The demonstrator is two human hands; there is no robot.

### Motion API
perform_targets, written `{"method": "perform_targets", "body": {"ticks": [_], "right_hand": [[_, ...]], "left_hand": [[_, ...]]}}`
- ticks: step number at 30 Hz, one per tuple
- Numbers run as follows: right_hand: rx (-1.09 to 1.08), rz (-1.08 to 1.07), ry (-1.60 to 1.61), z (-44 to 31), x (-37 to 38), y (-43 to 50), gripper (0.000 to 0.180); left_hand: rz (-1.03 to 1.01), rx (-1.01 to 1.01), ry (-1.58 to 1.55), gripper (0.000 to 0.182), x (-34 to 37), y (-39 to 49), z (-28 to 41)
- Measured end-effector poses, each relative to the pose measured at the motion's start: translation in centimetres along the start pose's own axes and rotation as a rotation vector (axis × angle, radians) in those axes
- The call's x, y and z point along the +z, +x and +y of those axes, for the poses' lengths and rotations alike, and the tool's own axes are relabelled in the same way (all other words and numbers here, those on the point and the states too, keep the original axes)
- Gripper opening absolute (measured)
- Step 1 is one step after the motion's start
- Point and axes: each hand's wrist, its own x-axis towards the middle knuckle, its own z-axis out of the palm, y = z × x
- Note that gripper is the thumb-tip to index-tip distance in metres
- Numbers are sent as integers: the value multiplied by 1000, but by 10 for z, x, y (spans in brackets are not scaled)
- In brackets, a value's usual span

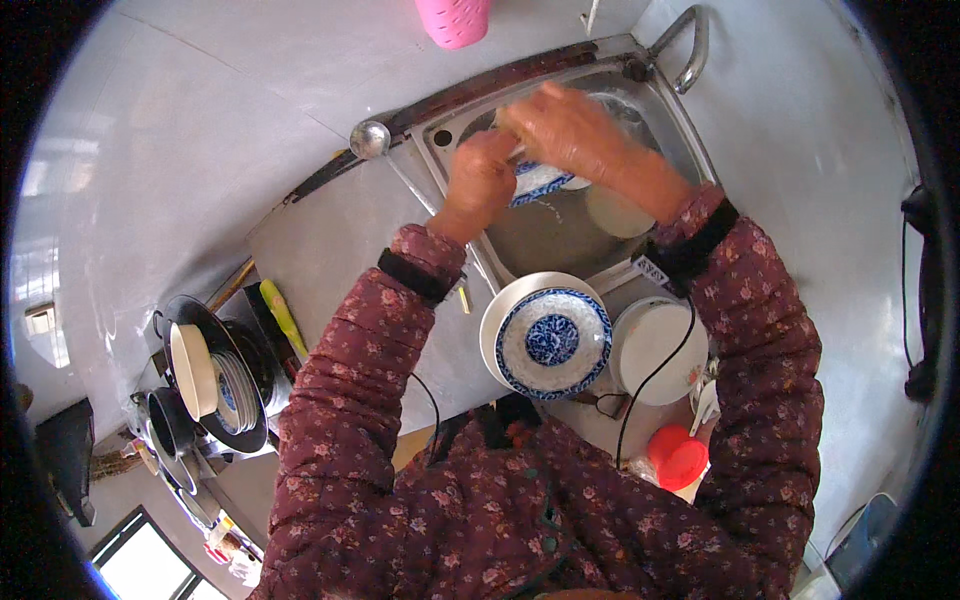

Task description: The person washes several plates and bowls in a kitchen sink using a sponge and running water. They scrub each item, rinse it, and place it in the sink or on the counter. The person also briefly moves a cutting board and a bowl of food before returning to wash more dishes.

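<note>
Over the metal sink (551, 244) my left hand (484, 180) and my right hand (566, 131) meet with curled fingers. They are blurred, and a small pale patch shows between them; whether it is something held I cannot tell. Just below the hands, in the sink, lies a white dish with a blue patterned rim (541, 182), partly covered by them. A pale round dish (619, 212) sits in the sink under my right wrist. Nearer to me, a blue-and-white plate (553, 343) rests on a larger white bowl (491, 337) by the sink's front edge.
Stacked white dishes (664, 352) and a red-lidded container (679, 457) stand right of the plate. A metal ladle (370, 140) lies along the sink's left side. Farther left are a yellow-green handled tool (281, 311) and a dark wok (251, 420) holding plates. A pink perforated basket (454, 22) hangs beyond.
</note>
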Motion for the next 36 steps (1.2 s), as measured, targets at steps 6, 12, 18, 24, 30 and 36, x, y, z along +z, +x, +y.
{"method": "perform_targets", "body": {"ticks": [6, 12, 18, 24, 30, 36], "right_hand": [[236, 153, 544, 35, 8, -14, 38], [620, 316, 1238, 33, 26, -33, 34], [1067, 682, 1642, -22, 55, -40, 36], [1407, 635, 1817, -70, 66, -35, 44], [1274, 500, 1597, -56, 66, -44, 29], [503, 101, 796, 28, 11, -53, 21]], "left_hand": [[-18, -153, -165, 27, -16, 20, 8], [199, -500, -329, 23, -33, 35, 19], [434, -694, -622, 23, -20, 34, 25], [687, -852, -796, 25, 13, 15, 20], [540, -1110, -814, 27, 22, -5, 27], [-284, -740, -762, 38, -45, 10, -14]]}}
